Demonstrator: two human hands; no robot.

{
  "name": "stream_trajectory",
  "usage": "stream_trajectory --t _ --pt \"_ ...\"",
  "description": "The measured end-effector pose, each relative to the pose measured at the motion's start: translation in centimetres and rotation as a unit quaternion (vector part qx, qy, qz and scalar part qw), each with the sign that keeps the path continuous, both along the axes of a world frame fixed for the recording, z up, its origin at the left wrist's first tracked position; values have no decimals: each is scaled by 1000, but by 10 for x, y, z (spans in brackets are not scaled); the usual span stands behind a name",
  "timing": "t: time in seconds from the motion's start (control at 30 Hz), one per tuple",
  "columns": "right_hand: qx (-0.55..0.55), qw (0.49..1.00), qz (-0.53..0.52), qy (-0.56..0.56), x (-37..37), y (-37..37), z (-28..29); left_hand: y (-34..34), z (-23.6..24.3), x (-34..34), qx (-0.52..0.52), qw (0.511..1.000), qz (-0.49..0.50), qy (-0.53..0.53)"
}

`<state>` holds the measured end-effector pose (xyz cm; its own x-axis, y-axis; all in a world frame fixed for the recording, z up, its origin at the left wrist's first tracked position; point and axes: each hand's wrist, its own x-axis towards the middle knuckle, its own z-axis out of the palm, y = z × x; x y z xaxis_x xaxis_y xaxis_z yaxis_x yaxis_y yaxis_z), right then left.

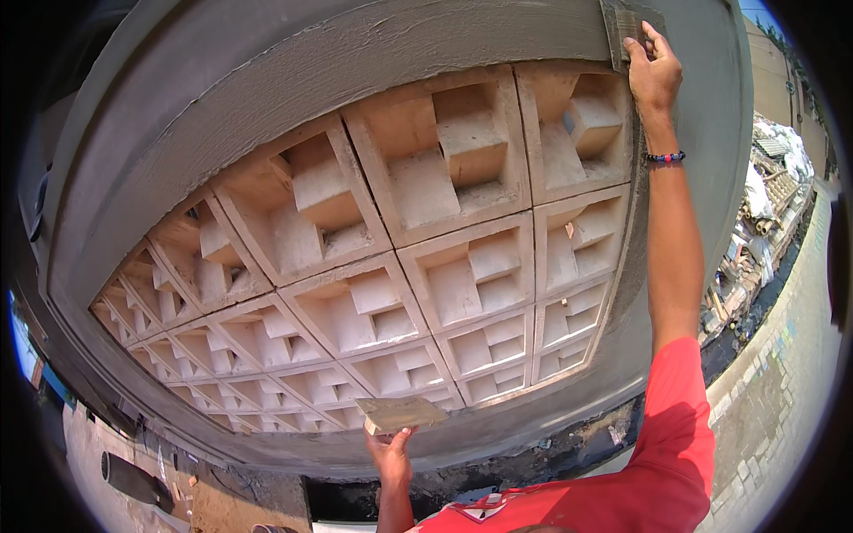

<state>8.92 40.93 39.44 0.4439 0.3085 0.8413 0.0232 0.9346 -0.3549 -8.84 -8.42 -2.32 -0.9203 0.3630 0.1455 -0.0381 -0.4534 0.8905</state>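
At the upper right, my right hand (656, 75) is closed on a small rectangular plastering float (627, 35). It is pressed flat to the wet grey plaster (462, 35) at the corner of the framed opening; my fingers partly hide its grip. Low in the middle, my left hand (391, 457) holds up a flat, tan rectangular board (402, 415), thumb along its near edge and the other fingers under it. Between and beyond both hands stands a wall of pale hollow decorative blocks (462, 266), set in rows inside the plastered border.
Rubble and sacks (764, 204) are heaped at the right beside a paved path (755, 426). A dark wet trench (533, 462) runs along the wall's foot. At the lower left lies a black cylindrical container (133, 480) near a brown board (240, 511).
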Motion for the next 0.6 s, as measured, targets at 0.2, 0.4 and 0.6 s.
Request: stream_trajectory --t 0.2,0.4,0.6 --pt "134 990 -4 -46 -92 -152 3 -16 -2 -1 9 1000 7 8" --pt "231 969 29 -80 -188 -254 -1 -32 -8 1 33 999 35 6" --pt "288 911 237 -174 -227 -323 -32 -33 -6 0 18 998 60 4"
